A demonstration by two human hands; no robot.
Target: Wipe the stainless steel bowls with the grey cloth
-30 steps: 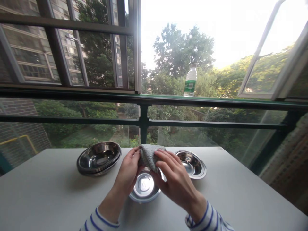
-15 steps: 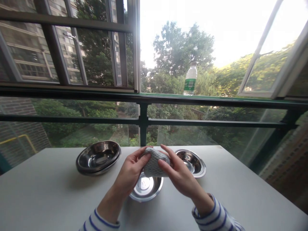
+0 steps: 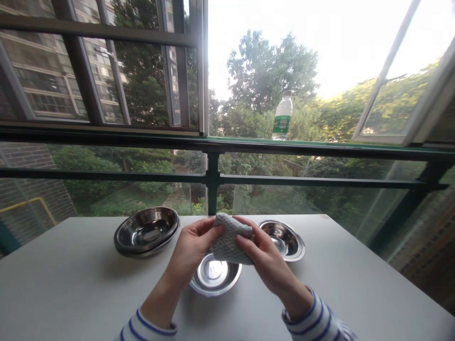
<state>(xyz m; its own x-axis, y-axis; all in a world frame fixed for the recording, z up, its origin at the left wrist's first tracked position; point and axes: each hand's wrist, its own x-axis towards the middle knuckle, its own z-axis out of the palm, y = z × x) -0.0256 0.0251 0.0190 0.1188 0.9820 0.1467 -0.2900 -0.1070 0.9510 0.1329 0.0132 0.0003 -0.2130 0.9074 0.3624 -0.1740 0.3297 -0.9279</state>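
A folded grey textured cloth (image 3: 231, 241) is held up between both hands, above the near metal bowl. My left hand (image 3: 192, 246) pinches its left edge, thumb in front and fingers behind. On the other side my right hand (image 3: 265, 253) grips the right edge, its thumb pressed on the front face. Below the cloth stands a shiny steel bowl (image 3: 215, 288) on the white table, its far rim hidden by the cloth. A second steel bowl (image 3: 296, 248) is behind my right hand, which covers part of it.
Stacked steel bowls (image 3: 147, 232) stand at the left of the white table (image 3: 88, 289). Along the table's far side runs a dark green railing (image 3: 320, 150), with a green-labelled plastic bottle (image 3: 282, 118) on it. Behind are open windows and trees.
The cloth's top edge has risen slightly and it shows more of its front face. My right fingers have closed in behind it. The bowls stay put.
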